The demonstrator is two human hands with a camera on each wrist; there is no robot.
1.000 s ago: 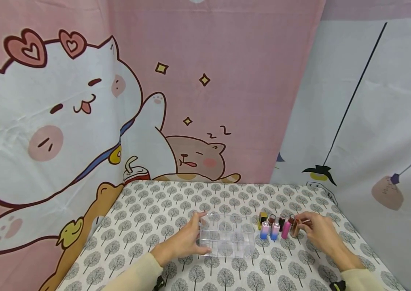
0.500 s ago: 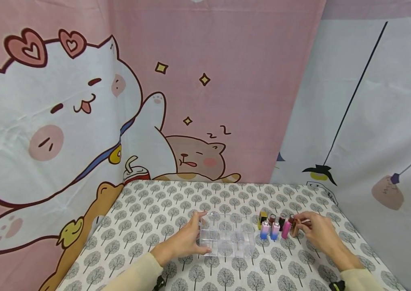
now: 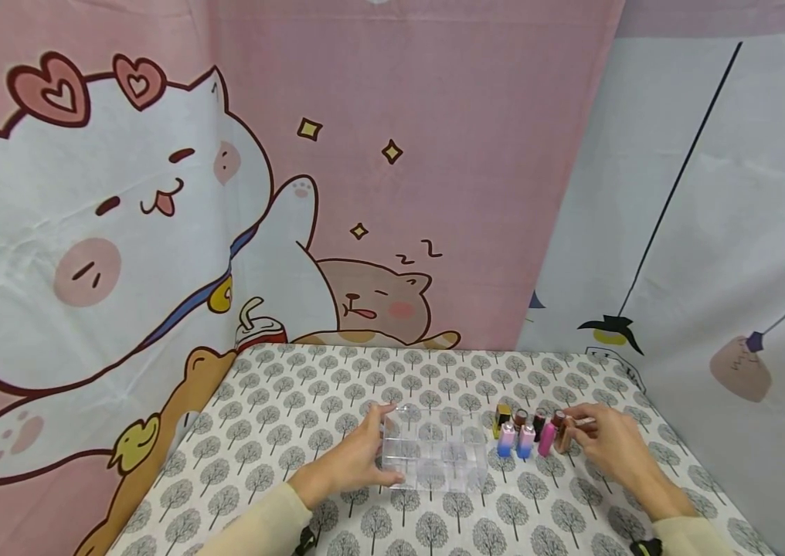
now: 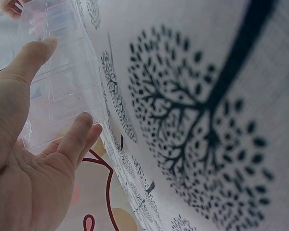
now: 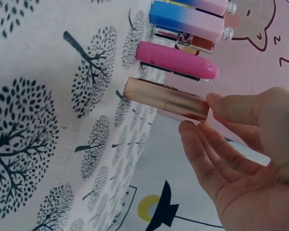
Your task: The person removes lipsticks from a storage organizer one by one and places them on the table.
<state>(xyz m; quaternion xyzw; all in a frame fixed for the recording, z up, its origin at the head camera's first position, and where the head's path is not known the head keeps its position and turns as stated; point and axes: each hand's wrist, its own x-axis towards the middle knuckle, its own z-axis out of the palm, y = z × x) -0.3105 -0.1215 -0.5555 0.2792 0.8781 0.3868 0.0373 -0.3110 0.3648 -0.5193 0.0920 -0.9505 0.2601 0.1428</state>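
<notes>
My left hand (image 3: 351, 459) grips the left end of a clear plastic organizer (image 3: 434, 463) with several compartments, thumb on the near side and fingers on the far side. The left wrist view shows the thumb and fingertips against its transparent walls (image 4: 62, 91). At the right, my right hand (image 3: 611, 448) pinches the upper end of a rose-gold lipstick tube (image 5: 166, 98) between thumb and fingertips. The tube stands on the cloth, at the right end of a cluster of cosmetics. Beside it is a bright pink tube (image 5: 176, 60).
Two pink-and-blue lipsticks (image 3: 505, 440) stand left of the pink tube. Behind them are a black-and-yellow item (image 3: 501, 421) and several dark-capped tubes (image 3: 539, 425). A tree-patterned cloth (image 3: 323, 386) covers the table, and cartoon-printed curtains (image 3: 434, 193) hang behind and at the sides.
</notes>
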